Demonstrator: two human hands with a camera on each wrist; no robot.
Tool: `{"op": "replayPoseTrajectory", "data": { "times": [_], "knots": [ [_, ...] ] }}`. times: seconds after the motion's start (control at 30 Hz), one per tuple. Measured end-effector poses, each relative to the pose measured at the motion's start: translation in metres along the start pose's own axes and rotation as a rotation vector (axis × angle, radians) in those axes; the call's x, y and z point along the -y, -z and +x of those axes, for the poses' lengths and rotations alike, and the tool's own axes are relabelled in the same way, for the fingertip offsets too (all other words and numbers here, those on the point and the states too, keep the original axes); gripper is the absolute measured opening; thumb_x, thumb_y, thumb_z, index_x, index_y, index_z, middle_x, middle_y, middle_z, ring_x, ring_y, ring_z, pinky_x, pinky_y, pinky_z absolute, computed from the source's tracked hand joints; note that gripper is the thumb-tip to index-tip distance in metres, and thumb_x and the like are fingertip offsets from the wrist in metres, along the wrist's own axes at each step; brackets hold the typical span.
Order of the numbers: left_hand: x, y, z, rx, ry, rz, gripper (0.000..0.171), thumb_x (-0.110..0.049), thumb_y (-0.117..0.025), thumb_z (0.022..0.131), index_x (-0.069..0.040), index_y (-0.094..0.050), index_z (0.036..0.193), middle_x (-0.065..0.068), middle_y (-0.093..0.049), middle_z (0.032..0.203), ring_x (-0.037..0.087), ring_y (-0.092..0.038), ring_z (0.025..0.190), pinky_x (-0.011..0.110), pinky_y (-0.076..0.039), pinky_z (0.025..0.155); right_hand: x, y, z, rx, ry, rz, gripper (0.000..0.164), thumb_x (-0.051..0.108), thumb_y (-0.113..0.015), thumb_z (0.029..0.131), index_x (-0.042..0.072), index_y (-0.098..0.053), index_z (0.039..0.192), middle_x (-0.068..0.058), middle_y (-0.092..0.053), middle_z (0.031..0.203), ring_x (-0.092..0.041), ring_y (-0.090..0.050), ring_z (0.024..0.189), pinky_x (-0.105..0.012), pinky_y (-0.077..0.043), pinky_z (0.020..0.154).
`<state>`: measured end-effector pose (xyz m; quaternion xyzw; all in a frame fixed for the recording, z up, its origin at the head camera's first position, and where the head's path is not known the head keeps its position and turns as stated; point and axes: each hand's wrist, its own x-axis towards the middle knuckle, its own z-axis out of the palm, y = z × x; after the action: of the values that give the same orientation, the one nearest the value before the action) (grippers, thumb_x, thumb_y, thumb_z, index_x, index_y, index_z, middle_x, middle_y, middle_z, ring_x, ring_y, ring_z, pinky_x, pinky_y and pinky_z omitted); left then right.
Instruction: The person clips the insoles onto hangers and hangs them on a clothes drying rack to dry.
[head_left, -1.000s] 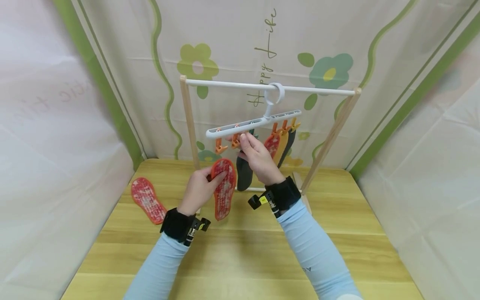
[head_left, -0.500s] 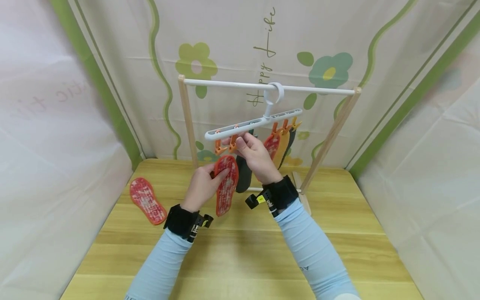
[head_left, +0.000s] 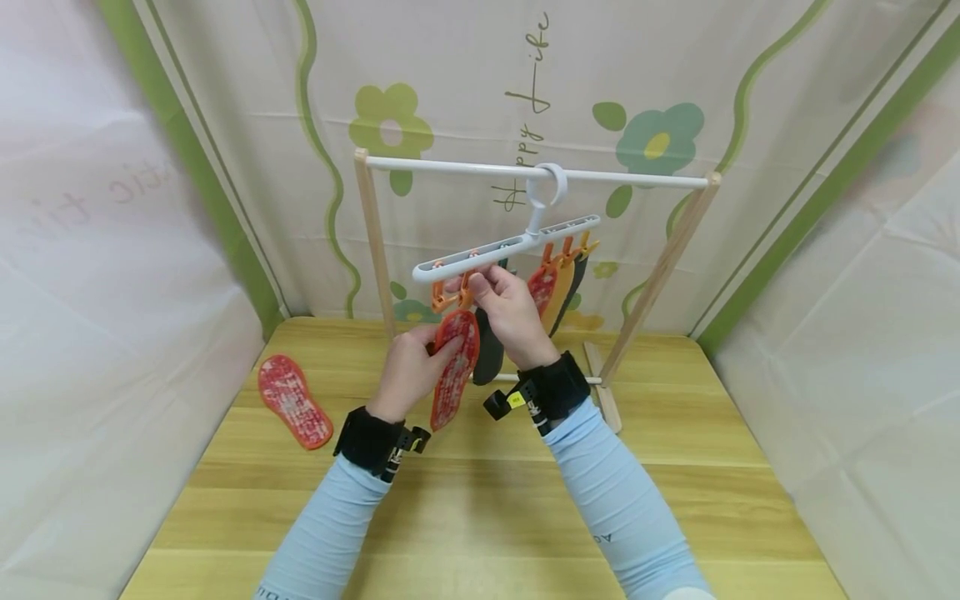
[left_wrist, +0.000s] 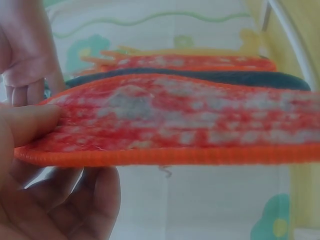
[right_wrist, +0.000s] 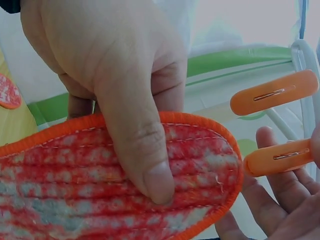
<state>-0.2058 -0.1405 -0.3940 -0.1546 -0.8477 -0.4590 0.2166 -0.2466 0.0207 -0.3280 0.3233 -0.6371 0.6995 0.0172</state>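
Observation:
My left hand (head_left: 411, 367) pinches a red-and-white insole (head_left: 456, 367) with orange edging near its upper end, thumb flat on the patterned face. Just above, my right hand (head_left: 510, 312) grips an orange clip (head_left: 465, 292) under the pale grey hanger (head_left: 480, 256). In the right wrist view the insole's rounded end lies right at the tip of that clip (right_wrist: 277, 157). A second orange clip (right_wrist: 275, 92) hangs beside it, holding nothing. Behind the held insole a dark insole (head_left: 489, 350) hangs, its top hidden by my right hand.
Right of the hanger's hook hang a red insole (head_left: 542, 285), a yellow insole (head_left: 561, 298) and a dark one in clips. A white rod (head_left: 450, 168) on a wooden frame (head_left: 660, 279) carries the hanger. Another red insole (head_left: 295, 402) lies on the wooden table (head_left: 480, 533) at left.
My left hand has brought the red insole up and to the right, close under the clip. My right hand has shifted slightly left from behind the clip to grip it.

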Motion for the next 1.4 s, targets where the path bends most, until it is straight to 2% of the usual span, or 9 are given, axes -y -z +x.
{"op": "replayPoseTrajectory", "data": {
  "times": [0.27,0.47,0.73,0.93,1.17,1.4],
  "knots": [
    [0.000,-0.003,0.004,-0.016,0.004,0.024,0.019,-0.019,-0.069,0.095,0.000,-0.071,0.092,0.008,-0.068,0.080,0.018,-0.061,0.065,0.031,-0.051,0.055,-0.001,0.000,0.001,-0.031,-0.011,-0.016,0.035,0.030,-0.054,0.097,0.003,-0.062,0.119,-0.014,-0.069,0.106,-0.024,-0.058,0.118,-0.042,-0.040,0.107],
    [-0.002,-0.003,0.006,-0.019,-0.005,0.021,0.019,-0.019,-0.070,0.095,0.001,-0.070,0.093,0.009,-0.067,0.079,0.017,-0.057,0.061,0.029,-0.047,0.049,0.001,0.000,0.002,-0.045,-0.023,-0.043,0.033,0.027,-0.056,0.097,0.003,-0.061,0.118,-0.017,-0.069,0.107,-0.024,-0.059,0.117,-0.042,-0.041,0.106],
    [-0.004,-0.004,0.009,-0.028,-0.021,0.007,0.018,-0.017,-0.069,0.095,0.001,-0.071,0.095,0.009,-0.069,0.080,0.017,-0.059,0.061,0.029,-0.048,0.049,0.003,0.002,0.001,-0.048,-0.024,-0.046,0.030,0.024,-0.057,0.098,0.002,-0.062,0.118,-0.015,-0.070,0.104,-0.025,-0.060,0.114,-0.042,-0.041,0.105],
    [-0.008,-0.006,0.011,-0.006,-0.004,-0.018,0.021,-0.020,-0.069,0.095,0.000,-0.073,0.100,0.007,-0.069,0.078,0.016,-0.056,0.058,0.030,-0.048,0.049,0.002,0.004,0.000,-0.047,-0.016,-0.047,0.031,0.024,-0.058,0.098,0.002,-0.064,0.118,-0.016,-0.069,0.102,-0.027,-0.062,0.110,-0.041,-0.043,0.104],
    [-0.011,-0.007,0.012,0.004,0.005,-0.031,0.021,-0.021,-0.069,0.095,0.000,-0.074,0.093,0.005,-0.066,0.072,0.017,-0.055,0.057,0.029,-0.045,0.048,0.005,0.004,-0.001,-0.065,-0.041,-0.073,0.030,0.023,-0.058,0.098,0.001,-0.065,0.117,-0.016,-0.070,0.100,-0.026,-0.063,0.109,-0.042,-0.044,0.103],
    [-0.017,-0.006,0.013,0.023,0.020,-0.028,0.029,-0.026,-0.068,0.096,0.000,-0.074,0.109,0.010,-0.072,0.086,0.016,-0.060,0.062,0.029,-0.052,0.052,0.008,0.004,-0.002,-0.078,-0.055,-0.079,0.030,0.023,-0.058,0.098,0.001,-0.067,0.118,-0.018,-0.070,0.100,-0.026,-0.064,0.107,-0.043,-0.042,0.103]
  ]
}}
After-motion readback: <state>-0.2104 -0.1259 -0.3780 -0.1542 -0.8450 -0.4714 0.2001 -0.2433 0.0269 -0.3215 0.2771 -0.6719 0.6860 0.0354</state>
